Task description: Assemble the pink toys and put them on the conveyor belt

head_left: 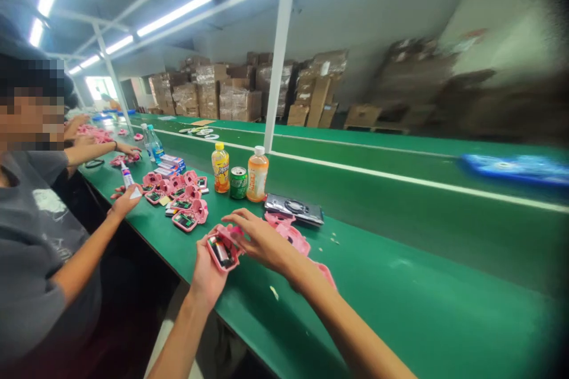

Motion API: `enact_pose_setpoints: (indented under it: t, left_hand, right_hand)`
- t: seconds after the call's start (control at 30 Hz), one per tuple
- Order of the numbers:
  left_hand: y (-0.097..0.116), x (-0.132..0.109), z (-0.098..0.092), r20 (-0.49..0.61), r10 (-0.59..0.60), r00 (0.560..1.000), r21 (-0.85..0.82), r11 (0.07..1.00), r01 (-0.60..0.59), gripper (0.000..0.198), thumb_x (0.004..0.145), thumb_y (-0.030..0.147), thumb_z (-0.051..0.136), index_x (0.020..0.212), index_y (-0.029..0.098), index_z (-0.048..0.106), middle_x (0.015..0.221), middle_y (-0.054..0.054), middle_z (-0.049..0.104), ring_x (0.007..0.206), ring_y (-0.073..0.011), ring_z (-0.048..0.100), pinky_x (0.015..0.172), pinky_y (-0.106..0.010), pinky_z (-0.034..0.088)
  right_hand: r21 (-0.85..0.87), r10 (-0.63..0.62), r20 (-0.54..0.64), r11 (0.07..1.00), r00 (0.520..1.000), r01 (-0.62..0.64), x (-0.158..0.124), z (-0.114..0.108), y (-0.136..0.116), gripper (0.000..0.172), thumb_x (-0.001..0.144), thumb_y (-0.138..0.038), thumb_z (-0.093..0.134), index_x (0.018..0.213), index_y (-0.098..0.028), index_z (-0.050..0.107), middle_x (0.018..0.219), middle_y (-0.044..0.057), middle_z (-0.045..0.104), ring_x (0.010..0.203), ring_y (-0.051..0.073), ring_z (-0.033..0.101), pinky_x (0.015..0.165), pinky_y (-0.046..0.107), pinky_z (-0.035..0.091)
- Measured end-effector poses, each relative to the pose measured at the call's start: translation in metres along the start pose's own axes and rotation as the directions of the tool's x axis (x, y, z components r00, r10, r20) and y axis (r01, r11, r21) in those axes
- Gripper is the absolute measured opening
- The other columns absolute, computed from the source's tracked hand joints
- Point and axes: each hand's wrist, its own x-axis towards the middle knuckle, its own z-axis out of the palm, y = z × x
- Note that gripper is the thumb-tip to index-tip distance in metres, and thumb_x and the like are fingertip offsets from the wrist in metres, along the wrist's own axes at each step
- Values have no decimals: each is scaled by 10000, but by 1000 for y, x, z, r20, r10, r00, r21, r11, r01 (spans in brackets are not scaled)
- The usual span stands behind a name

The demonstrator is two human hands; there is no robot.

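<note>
My left hand [208, 277] grips an opened pink plastic casing [217, 253] over the table's near edge. A green circuit board and a silvery block show inside it. My right hand [253, 235] reaches over from the right, its thumb and fingers closed around the casing's raised pink half; that contact is partly hidden. Just left of my hands, several open pink casings [186, 220] with circuit boards lie in a cluster. More pink casing parts [299, 240] lie behind my right wrist, partly covered by the forearm.
Behind my hands stand a yellow-capped bottle [221, 170], a green can [239, 183] and an orange drink bottle [258, 176]. A black flat package [294, 209] lies beside them. At left, a co-worker's hand [124, 201] holds a tube [127, 175]. A blurred blue tray [511, 169] is far right.
</note>
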Motion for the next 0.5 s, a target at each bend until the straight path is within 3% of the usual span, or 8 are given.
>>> enact_pose_setpoints:
  t: [0.1, 0.2, 0.33, 0.5]
  left_hand:
    - [-1, 0, 1, -28, -42, 999, -18, 999, 42, 299, 998, 321, 389, 958, 217, 667, 969, -94, 753, 793, -258, 730, 649, -385, 561]
    - [-1, -1, 4, -57, -44, 997, -11, 999, 43, 283, 1008, 312, 373, 996, 211, 637, 964, -94, 750, 819, -255, 737, 704, -407, 581]
    - [-3, -4, 7, -58, -20, 998, 28, 999, 22, 244, 1014, 344, 420, 1057, 206, 618, 1020, -97, 749, 885, -263, 739, 762, -434, 594]
    - [-8, -1, 2, -18, 74, 997, 126, 989, -71, 230, 1006, 340, 480, 1018, 188, 653, 972, -93, 754, 791, -244, 734, 665, -387, 600]
  right_hand:
    - [-30, 96, -15, 995, 995, -96, -1, 2, 10, 290, 1012, -200, 508, 1246, -143, 669, 1173, 154, 710, 1066, 253, 687, 936, 375, 529]
    - [1, 102, 8, 995, 995, -102, 0, 4, 16, 228, 1008, -254, 550, 1115, -167, 731, 1016, 84, 771, 909, 209, 725, 807, 295, 547]
    - [38, 109, -2, 993, 994, -109, 1, 6, 18, 180, 965, -217, 602, 1047, -164, 753, 986, 58, 778, 869, 181, 718, 773, 261, 531]
    - [32, 124, -55, 992, 991, -122, 2, 5, 17, 193, 957, -148, 558, 957, -157, 752, 952, 73, 757, 871, 182, 685, 779, 268, 496]
